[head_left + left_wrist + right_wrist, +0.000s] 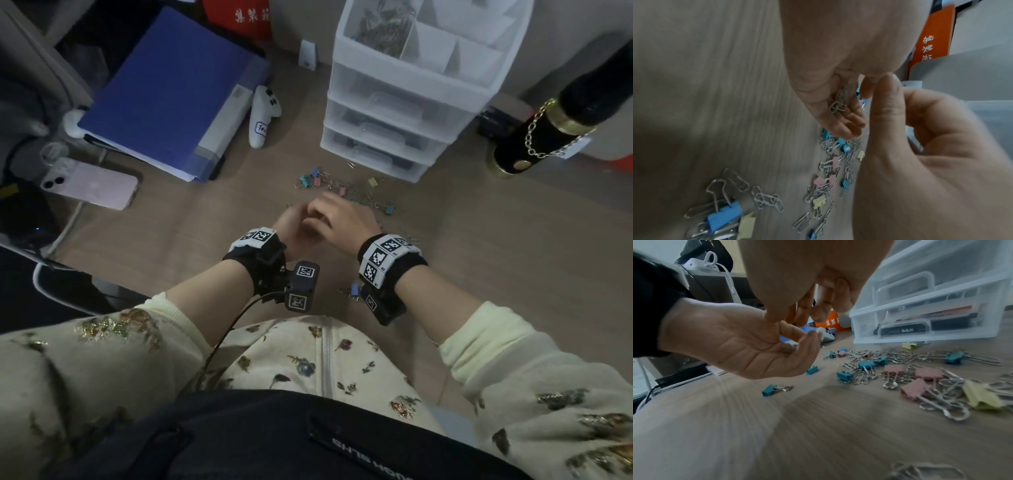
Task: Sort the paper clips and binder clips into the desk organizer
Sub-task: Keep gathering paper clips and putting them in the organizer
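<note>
My left hand is cupped palm up above the desk, its fingers curled round several silver paper clips. My right hand hangs just over it, with bunched fingertips touching the left hand; whether they pinch a clip is hidden. A mixed pile of paper clips and blue, pink and yellow binder clips lies just beyond the hands. The clear plastic desk organizer stands behind the pile. Its top left compartment holds paper clips.
A blue folder, a pink phone and a white controller lie to the left. At the right a black cylinder with a gold chain leans over the desk. One blue binder clip lies under my right wrist.
</note>
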`<act>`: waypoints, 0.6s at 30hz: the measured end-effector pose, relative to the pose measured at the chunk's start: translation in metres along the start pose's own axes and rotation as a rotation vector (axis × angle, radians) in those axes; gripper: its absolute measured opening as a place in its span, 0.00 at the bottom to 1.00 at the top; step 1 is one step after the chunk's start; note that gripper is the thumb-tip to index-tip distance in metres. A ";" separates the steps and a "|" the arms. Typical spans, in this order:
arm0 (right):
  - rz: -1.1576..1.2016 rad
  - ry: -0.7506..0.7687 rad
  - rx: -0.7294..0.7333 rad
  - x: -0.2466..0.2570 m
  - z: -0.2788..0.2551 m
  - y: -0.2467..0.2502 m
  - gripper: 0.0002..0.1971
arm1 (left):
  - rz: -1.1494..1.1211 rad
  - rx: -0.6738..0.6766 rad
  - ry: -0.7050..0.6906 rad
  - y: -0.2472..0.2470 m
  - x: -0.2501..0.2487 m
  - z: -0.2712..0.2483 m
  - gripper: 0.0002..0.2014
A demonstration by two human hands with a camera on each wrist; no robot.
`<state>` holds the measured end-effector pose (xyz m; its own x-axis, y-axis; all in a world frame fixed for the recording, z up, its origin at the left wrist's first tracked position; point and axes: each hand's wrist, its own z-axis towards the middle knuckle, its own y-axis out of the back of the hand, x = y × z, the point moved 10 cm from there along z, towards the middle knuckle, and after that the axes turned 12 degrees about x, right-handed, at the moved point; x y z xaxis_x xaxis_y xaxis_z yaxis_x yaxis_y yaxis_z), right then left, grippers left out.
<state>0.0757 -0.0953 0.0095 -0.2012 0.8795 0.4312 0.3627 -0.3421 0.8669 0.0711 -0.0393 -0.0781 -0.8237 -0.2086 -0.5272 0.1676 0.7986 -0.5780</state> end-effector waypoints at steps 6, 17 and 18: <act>-0.010 -0.013 0.071 -0.023 -0.030 -0.010 0.12 | 0.051 -0.072 0.199 0.012 0.027 0.005 0.16; -0.131 -0.018 0.482 -0.041 -0.086 -0.092 0.14 | 0.086 -0.142 0.272 0.033 0.039 0.004 0.14; -0.130 -0.028 0.482 -0.042 -0.086 -0.092 0.13 | 0.087 -0.143 0.270 0.032 0.039 0.004 0.14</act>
<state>-0.0280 -0.1292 -0.0670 -0.2505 0.9154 0.3151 0.7170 -0.0433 0.6958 0.0471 -0.0240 -0.1197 -0.9269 0.0057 -0.3753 0.1814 0.8822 -0.4346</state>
